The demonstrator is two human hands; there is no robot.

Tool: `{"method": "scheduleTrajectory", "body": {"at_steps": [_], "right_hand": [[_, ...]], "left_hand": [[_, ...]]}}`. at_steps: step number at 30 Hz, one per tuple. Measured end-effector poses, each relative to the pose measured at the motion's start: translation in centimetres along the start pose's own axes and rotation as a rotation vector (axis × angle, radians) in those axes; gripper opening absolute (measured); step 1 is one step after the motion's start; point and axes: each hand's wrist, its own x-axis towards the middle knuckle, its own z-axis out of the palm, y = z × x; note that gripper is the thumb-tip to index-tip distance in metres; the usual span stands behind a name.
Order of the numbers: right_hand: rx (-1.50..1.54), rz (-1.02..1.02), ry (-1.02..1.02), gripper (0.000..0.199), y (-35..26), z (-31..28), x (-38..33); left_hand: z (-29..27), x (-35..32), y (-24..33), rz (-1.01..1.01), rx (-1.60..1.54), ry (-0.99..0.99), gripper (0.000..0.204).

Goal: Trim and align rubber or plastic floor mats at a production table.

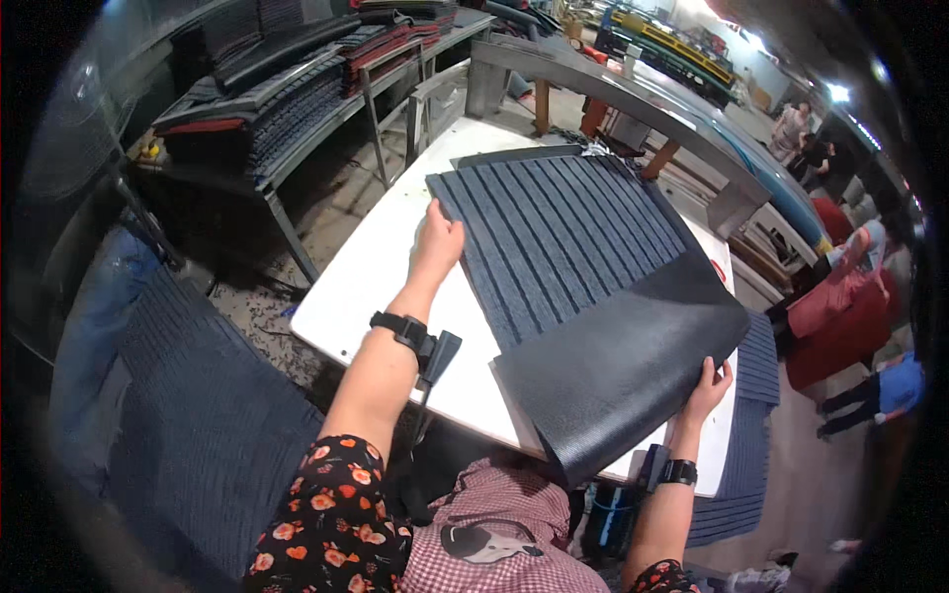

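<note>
A grey mat (pixel 559 232) with black ribs lies tilted on the white table (pixel 361 282). Its left edge is pinched by my left hand (pixel 436 242), closed near the far left corner. Over its near part spreads a smooth black rubber-like sheet (pixel 623 346), curling up toward me; I cannot tell whether this is the same mat folded over or a separate one. My right hand (pixel 705 390) is closed on the sheet's right-hand curled edge, some fingers hidden beneath. Another dark mat edge (pixel 524 154) shows under the ribbed mat at the far side.
Stacked ribbed mats (pixel 297 114) fill a metal bench at the far left. A metal frame (pixel 623 94) borders the table's far side. Ribbed mats hang low at the left (pixel 198 415) and beside the table's right edge (pixel 756 371). Several people stand at the far right.
</note>
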Motion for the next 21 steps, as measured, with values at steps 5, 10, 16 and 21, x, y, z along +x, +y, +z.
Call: {"method": "scheduleTrajectory", "body": {"at_steps": [5, 10, 16, 21], "right_hand": [[0.04, -0.004, 0.021, 0.046, 0.1, 1.2, 0.3], [-0.098, -0.046, 0.059, 0.042, 0.5, 1.2, 1.4], [-0.113, -0.034, 0.083, 0.037, 0.1, 1.0, 0.3], [-0.092, 0.037, 0.074, 0.04, -0.9, 1.2, -0.6]], "left_hand": [[0.2, -0.1, -0.4, -0.121, -0.164, -0.107, 0.055], [-0.7, 0.9, 1.3, -0.182, -0.273, -0.2, 0.04], [-1.4, -0.2, 2.2, -0.27, -0.38, -0.272, 0.033], [-2.1, -0.7, 2.4, -0.297, -0.349, -0.295, 0.033]]}}
